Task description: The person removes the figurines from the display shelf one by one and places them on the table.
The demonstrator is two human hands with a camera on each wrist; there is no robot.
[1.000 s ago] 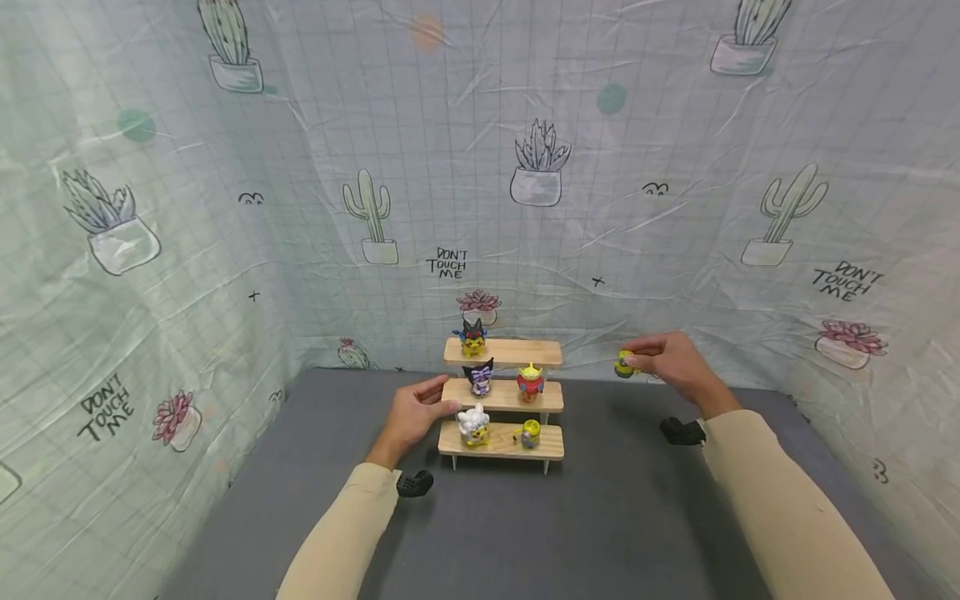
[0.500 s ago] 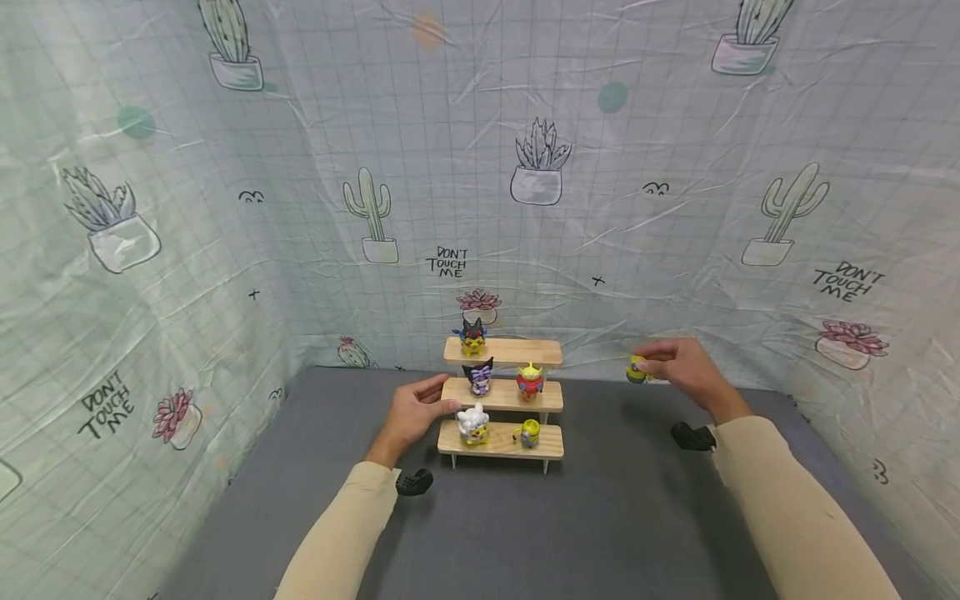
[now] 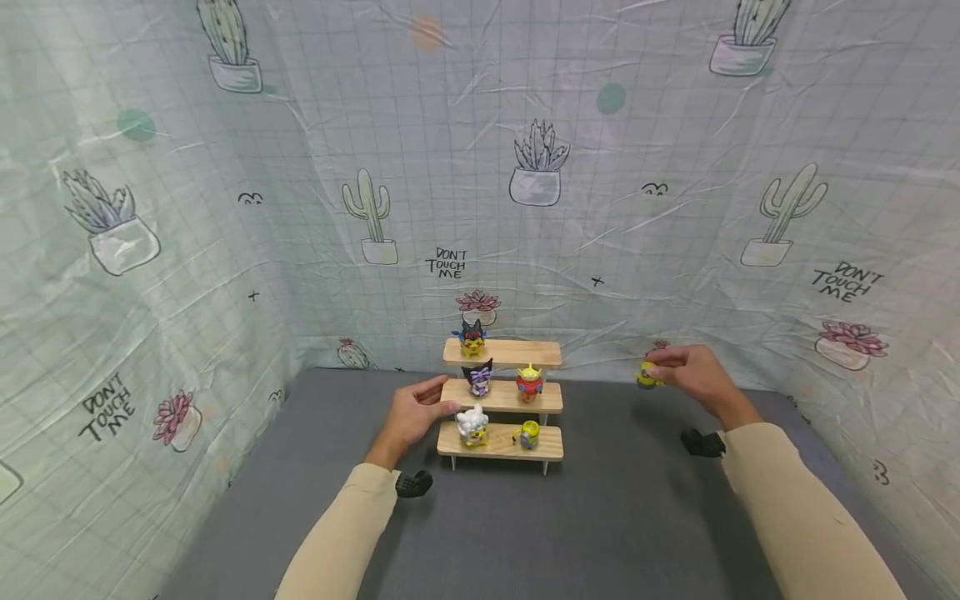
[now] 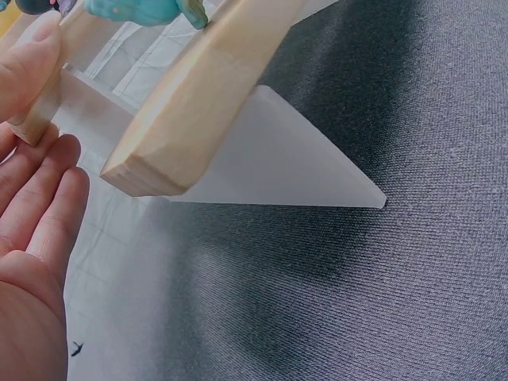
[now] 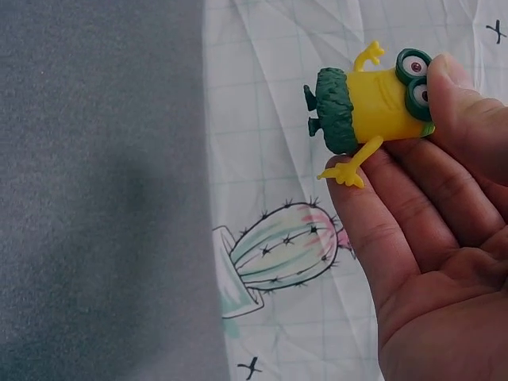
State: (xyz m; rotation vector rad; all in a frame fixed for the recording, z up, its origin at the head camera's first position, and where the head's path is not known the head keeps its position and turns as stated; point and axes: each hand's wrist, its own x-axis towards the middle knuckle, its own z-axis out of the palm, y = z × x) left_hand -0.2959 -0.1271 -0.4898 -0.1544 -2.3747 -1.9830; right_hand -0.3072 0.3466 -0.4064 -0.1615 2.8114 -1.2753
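The work in hand looks to be the handling of one small figure beside a three-tier wooden stand point(image 3: 520, 353), with one hand on the stand and the other holding the toy in the air. The right hand point(image 3: 697, 379) pinches a green-skirted yellow figure point(image 5: 381, 103) by its goggled head, thumb on one side and fingers on the other, and the skirt, feet and both arms project from the grip. The figure hangs above the grey table point(image 3: 600, 508) near its back edge, well apart from the stand and to its right, its feet toward the cloth. The left hand point(image 3: 408, 412) grips the left end of the middle board point(image 3: 504, 397), thumb on top and fingers below, as the left wrist view shows. The top board bears a dark-eared figure point(image 3: 472, 340); the middle one, a black-and-purple figure point(image 3: 478, 382) and a red figure point(image 3: 529, 385); the lowest, a white-topped figure point(image 3: 472, 427) and a yellow-and-grey figure point(image 3: 529, 435). As a judgement, the next move calls for a light but sure pinch that keeps the feet free and pointing down, for a gentle, level touch wherever it is set, and for a quiet left hand, since a jolt to the board could topple the standing figures.
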